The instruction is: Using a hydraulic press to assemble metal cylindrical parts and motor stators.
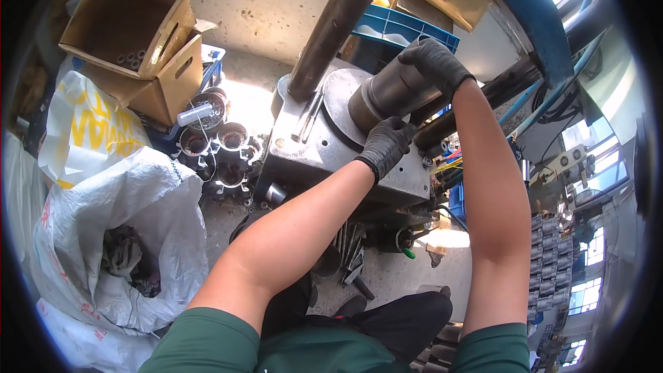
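Green sleeves at the bottom edge, both bare forearms reaching up and away toward the machine. Dark trousers between them, knees over a dusty concrete floor (407, 280) with a few loose metal rods and tools (349, 252) lying about.

Off to the left, close in: big white woven sack (131, 214), mouth open, dark rags or scrap stuffed inside. Yellow-and-white plastic bag (86, 128) just behind it.

Middle distance, dead centre: chunky grey metal machine block (311, 152) with a round face plate. Sticking out of that plate, a steel cylinder sleeve (394, 90), tilted up to the right. Left hand (385, 146) in a black glove, curled against the lower end of the cylinder where it meets the plate, fingers closed on its underside. Right hand (436, 62), also black-gloved, wrapped over the far upper end of the same cylinder, gripping the rim. So both hands on that one part, holding it.

Left of the machine, a cluster of motor stators (224, 148) sitting on the floor, touching each other. Coloured wires (449, 159) hanging out on the machine's right side.

Further back: open cardboard boxes (135, 34) top left, small dark tubes inside one. Thick dark bar (338, 17) rising from the machine toward the top. Blue plastic crate (400, 27) behind it, more cardboard beyond.
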The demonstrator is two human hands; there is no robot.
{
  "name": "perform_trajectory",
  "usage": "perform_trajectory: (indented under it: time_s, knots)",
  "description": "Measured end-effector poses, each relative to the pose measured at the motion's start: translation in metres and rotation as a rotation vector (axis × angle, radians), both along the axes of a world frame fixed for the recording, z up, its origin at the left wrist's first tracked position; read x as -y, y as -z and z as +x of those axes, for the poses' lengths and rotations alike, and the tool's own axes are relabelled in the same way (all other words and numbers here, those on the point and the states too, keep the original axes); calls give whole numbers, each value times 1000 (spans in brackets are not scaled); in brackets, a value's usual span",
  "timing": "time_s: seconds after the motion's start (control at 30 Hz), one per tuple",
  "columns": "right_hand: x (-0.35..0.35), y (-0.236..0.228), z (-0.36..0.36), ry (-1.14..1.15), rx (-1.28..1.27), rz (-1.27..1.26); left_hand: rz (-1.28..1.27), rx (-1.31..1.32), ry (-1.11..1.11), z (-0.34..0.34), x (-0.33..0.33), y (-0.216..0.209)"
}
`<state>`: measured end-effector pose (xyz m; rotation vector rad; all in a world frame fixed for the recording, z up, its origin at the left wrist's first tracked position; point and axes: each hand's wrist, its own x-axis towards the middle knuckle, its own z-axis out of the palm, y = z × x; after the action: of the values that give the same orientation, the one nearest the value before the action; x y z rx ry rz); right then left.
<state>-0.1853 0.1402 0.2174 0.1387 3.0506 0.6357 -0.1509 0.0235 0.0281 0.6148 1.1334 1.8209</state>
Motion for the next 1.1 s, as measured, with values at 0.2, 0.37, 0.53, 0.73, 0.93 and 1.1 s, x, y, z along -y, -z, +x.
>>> perform_trajectory:
  time_s: [0.2, 0.37, 0.53, 0.73, 0.93, 1.1]
  knots:
    - [-27, -3, -8, -46, -4, 141, -132, -727, 15, 13, 26, -24]
    - [12, -12, 7, 212, -105, -152, -148, -1083, 134, 15, 40, -19]
    - [5, -30, 61, -95, -181, 14, -129, -1154, 214, 18, 42, -14]
    - [-62, -20, 114, 134, -586, -259, -161, -1221, 344, 30, 43, -24]
    - [-7, 42, 97, 820, -985, -1861, -181, -1275, 399, 37, 46, -20]
    - [26, 42, 73, 447, -1171, -2317, -177, -1344, 491, 43, 42, -15]
